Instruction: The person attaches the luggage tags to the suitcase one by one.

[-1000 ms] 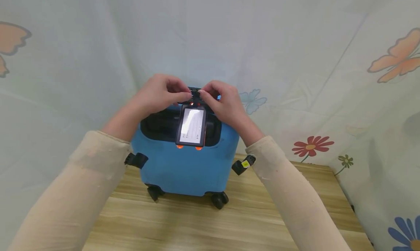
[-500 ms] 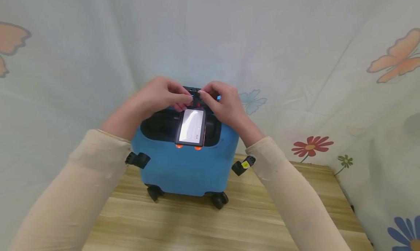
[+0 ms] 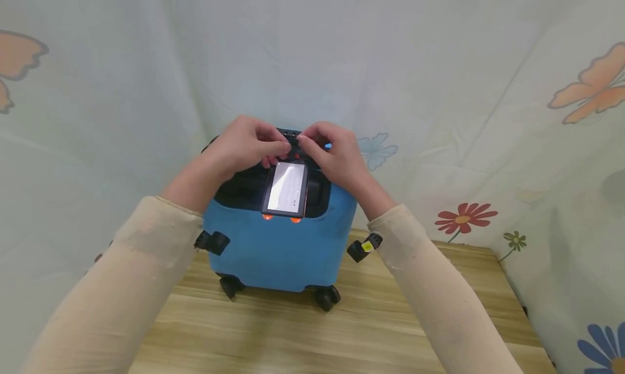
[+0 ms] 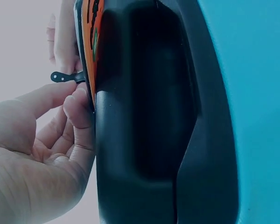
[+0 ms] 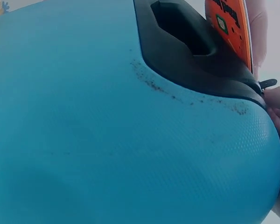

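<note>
A blue suitcase (image 3: pixel 278 249) stands upright, with a black handle recess on its upper part. From its top hangs a luggage tag (image 3: pixel 286 187) with a white card face, black rim and orange trim; its orange back (image 4: pixel 89 42) shows in the left wrist view. My left hand (image 3: pixel 248 145) pinches near the tag's black strap (image 4: pixel 65 77), whose holed end sticks out past the fingers. Opposite it, my right hand (image 3: pixel 336 149) pinches the strap from the right, thumb against index finger. The fingers partly hide where the strap meets the suitcase.
Black wheels (image 3: pixel 326 298) carry the suitcase on a wood-patterned floor (image 3: pixel 273 330). A pale curtain (image 3: pixel 312 54) printed with butterflies and flowers hangs close behind and at the sides. Small black devices (image 3: pixel 363 247) sit at both wrists.
My left hand has moved slightly right and down, closer to the right hand at the strap. The right hand and suitcase stay almost where they were.
</note>
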Demonstrator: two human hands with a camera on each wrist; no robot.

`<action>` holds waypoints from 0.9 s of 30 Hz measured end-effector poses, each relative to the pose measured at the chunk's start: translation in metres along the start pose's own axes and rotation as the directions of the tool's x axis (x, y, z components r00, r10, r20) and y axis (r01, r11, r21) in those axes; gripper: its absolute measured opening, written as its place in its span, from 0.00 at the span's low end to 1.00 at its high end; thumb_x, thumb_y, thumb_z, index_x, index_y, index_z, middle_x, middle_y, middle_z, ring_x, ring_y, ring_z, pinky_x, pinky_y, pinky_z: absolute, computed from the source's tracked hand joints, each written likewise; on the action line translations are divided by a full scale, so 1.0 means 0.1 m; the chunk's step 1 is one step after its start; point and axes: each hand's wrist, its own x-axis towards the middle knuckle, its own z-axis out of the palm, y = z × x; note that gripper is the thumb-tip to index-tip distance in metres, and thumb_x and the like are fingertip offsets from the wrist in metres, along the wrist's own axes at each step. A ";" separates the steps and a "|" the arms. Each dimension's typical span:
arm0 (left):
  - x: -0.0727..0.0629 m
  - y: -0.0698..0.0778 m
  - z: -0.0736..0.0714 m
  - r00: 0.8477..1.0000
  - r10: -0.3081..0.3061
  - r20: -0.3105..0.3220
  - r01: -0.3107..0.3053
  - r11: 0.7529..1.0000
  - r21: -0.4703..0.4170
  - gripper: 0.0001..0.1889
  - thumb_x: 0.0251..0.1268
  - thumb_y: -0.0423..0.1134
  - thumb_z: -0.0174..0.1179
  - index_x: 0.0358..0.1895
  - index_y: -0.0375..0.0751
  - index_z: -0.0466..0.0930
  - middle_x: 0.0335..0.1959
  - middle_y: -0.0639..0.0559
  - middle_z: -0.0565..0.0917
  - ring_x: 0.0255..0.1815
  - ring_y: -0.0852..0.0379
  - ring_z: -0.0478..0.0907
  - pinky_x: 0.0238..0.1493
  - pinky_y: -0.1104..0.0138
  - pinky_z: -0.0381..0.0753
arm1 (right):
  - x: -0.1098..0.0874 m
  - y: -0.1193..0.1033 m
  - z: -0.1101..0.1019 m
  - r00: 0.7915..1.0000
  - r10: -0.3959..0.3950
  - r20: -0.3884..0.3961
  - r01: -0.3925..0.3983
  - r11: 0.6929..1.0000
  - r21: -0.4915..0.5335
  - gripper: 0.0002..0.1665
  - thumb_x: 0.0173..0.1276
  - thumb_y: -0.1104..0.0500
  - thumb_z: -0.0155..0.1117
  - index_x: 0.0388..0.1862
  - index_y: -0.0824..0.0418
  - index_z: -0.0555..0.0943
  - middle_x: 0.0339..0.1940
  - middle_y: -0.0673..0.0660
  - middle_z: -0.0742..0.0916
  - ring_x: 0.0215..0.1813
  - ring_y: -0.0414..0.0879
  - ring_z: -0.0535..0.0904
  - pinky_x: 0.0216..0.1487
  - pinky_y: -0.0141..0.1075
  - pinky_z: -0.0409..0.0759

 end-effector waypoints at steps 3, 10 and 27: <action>0.01 0.01 0.02 1.000 0.012 0.005 -0.012 1.000 -0.010 0.12 0.77 0.43 0.67 0.50 0.39 0.90 0.42 0.43 0.88 0.40 0.47 0.81 0.47 0.58 0.82 | -0.05 -0.02 -0.05 0.999 -0.021 -0.033 0.020 1.000 -0.020 0.07 0.76 0.63 0.70 0.45 0.66 0.87 0.39 0.59 0.89 0.38 0.48 0.80 0.44 0.37 0.80; 0.01 0.01 0.03 1.000 0.023 0.001 -0.023 1.000 -0.007 0.11 0.77 0.43 0.66 0.50 0.39 0.90 0.42 0.44 0.88 0.39 0.47 0.81 0.47 0.58 0.82 | -0.05 -0.07 -0.09 0.994 -0.104 0.027 0.107 0.988 -0.113 0.08 0.73 0.64 0.72 0.48 0.67 0.87 0.42 0.59 0.90 0.42 0.48 0.84 0.46 0.38 0.83; 0.00 0.00 -0.04 1.000 0.024 0.019 -0.025 0.997 0.076 0.12 0.78 0.44 0.64 0.50 0.37 0.88 0.45 0.41 0.88 0.40 0.46 0.82 0.48 0.57 0.82 | 0.00 -0.18 0.03 0.989 -0.130 0.072 0.138 0.982 -0.128 0.07 0.76 0.63 0.71 0.46 0.67 0.87 0.41 0.60 0.88 0.41 0.49 0.82 0.45 0.36 0.82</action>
